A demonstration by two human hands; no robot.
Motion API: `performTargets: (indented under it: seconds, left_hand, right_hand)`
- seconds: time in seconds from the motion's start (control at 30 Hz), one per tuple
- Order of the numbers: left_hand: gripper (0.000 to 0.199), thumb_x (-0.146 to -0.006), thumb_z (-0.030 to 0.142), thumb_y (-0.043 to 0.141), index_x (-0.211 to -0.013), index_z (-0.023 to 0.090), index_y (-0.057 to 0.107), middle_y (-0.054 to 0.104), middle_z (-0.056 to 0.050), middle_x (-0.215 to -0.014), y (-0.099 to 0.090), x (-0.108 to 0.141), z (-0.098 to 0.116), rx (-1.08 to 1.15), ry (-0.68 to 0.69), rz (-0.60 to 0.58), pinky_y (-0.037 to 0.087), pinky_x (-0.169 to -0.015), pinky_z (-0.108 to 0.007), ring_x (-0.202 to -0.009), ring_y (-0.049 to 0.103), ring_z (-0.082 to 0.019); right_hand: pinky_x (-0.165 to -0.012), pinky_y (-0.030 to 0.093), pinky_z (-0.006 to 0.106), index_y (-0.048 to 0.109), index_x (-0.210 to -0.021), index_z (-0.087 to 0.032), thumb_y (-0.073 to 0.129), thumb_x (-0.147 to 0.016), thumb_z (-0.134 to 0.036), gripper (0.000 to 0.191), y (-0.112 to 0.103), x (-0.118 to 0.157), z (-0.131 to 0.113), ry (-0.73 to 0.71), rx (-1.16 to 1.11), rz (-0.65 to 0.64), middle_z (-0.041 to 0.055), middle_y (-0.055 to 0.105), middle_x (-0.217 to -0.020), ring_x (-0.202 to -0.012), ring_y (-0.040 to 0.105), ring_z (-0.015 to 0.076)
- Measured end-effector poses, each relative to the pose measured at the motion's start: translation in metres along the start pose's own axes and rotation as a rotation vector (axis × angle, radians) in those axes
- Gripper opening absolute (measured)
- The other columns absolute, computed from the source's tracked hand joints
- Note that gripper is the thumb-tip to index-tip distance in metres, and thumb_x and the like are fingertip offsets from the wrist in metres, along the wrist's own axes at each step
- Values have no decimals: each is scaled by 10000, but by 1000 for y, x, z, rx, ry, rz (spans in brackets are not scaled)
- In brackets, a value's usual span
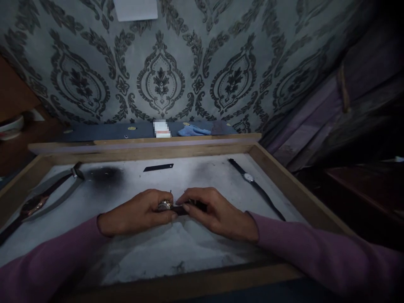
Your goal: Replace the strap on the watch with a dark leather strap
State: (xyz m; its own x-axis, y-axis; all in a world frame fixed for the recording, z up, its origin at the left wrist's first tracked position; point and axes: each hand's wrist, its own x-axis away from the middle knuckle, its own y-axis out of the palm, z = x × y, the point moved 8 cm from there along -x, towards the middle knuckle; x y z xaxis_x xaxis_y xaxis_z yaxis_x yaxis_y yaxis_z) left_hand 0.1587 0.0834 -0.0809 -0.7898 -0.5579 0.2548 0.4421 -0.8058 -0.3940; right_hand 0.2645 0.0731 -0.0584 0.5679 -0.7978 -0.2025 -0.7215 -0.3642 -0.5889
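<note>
My left hand (143, 212) is closed round the case of a wristwatch (164, 205), whose shiny metal edge shows between thumb and fingers. A dark strap (179, 210) runs from it towards the right. Pinched on that strap are the thumb and fingers of my right hand (217, 212). Both hands are close together over the middle of a white-lined wooden tray (246, 272). The watch face is mostly hidden by my left fingers.
A dark blade (158, 167) lies behind my hands. Another watch (249, 177) with a black strap is at the right, and more watches (33, 204) lie at the left. Beyond the raised tray edge are a blue cloth (194, 131) and a small white pack (162, 128).
</note>
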Motion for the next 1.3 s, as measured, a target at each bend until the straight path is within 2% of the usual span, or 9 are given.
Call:
performTargets:
  seconds: [0.17, 0.27, 0.43, 0.5, 0.6, 0.7, 0.8, 0.93, 1.3]
  left_hand:
    - [214, -884, 354, 504, -790, 161, 494, 346, 62, -635, 2, 0, -3, 28, -30, -34, 248, -488, -216, -554, 309, -90]
    - [220, -881, 356, 500, -780, 160, 497, 356, 60, -628, 2, 0, -2, 6, -34, -36, 248, -481, -213, -546, 315, -89]
    - [246, -876, 375, 500, -760, 159, 493, 406, 42, -652, 0, 0, 1, -19, 7, -13, 281, -492, -202, -575, 363, -98]
    - [254, -874, 380, 503, -746, 162, 482, 395, 45, -642, -1, 0, 0, -15, 3, -10, 281, -489, -200, -569, 360, -96]
    - [259, -873, 387, 503, -745, 163, 479, 373, 51, -629, -2, 0, -2, -27, -11, 0, 271, -481, -201, -562, 352, -96]
    - [266, -875, 393, 502, -749, 159, 496, 389, 44, -647, -4, -1, -2, -58, 2, 16, 288, -498, -203, -586, 371, -103]
    - [262, -873, 386, 502, -745, 158, 509, 407, 41, -650, -5, -1, -2, -84, 8, 26, 300, -506, -205, -591, 386, -106]
    - [246, -863, 366, 496, -772, 146, 557, 432, 32, -642, -6, -1, 0, -123, -3, 39, 312, -513, -213, -594, 409, -117]
    - [274, -866, 374, 501, -828, 139, 636, 527, 0, -686, -6, -2, 0, -144, 24, 57, 371, -564, -228, -646, 464, -139]
  right_hand:
    - [-655, 484, 249, 621, -995, -141, 426, -934, -156, 206, -15, 1, 2, -23, 35, 150, 49, 647, -834, -753, 610, 141]
    - [-636, 482, 237, 594, -1104, -159, 362, -963, -154, 271, -21, 3, 4, -65, 45, 210, 38, 603, -837, -698, 568, 117]
    - [-535, 436, 185, 294, -1421, -241, 345, -969, -120, 470, -19, 6, -2, -90, 65, 194, 10, 606, -902, -532, 460, 63]
    - [-538, 441, 184, 327, -1355, -202, 367, -970, -127, 394, -19, 6, -6, -68, 55, 190, 14, 629, -877, -536, 497, 64]
    - [-564, 447, 193, 486, -1068, -167, 392, -980, -153, 130, -14, 5, -11, -64, 78, 133, -7, 610, -722, -574, 546, 85]
    - [-627, 463, 225, 541, -907, -162, 438, -962, -149, 117, -11, 4, -16, -140, 144, 119, 18, 583, -769, -690, 564, 115]
    - [-655, 467, 249, 593, -877, -157, 498, -937, -165, 113, -11, 4, -13, -158, 190, 172, 44, 554, -862, -777, 559, 139]
    - [-625, 451, 242, 624, -847, -158, 514, -939, -194, 148, -6, 5, -10, -122, 223, 146, 36, 556, -820, -745, 549, 137]
    - [-642, 477, 280, 644, -1053, -156, 439, -967, -184, 225, 4, 6, -15, -184, 227, 65, 57, 568, -839, -771, 555, 160]
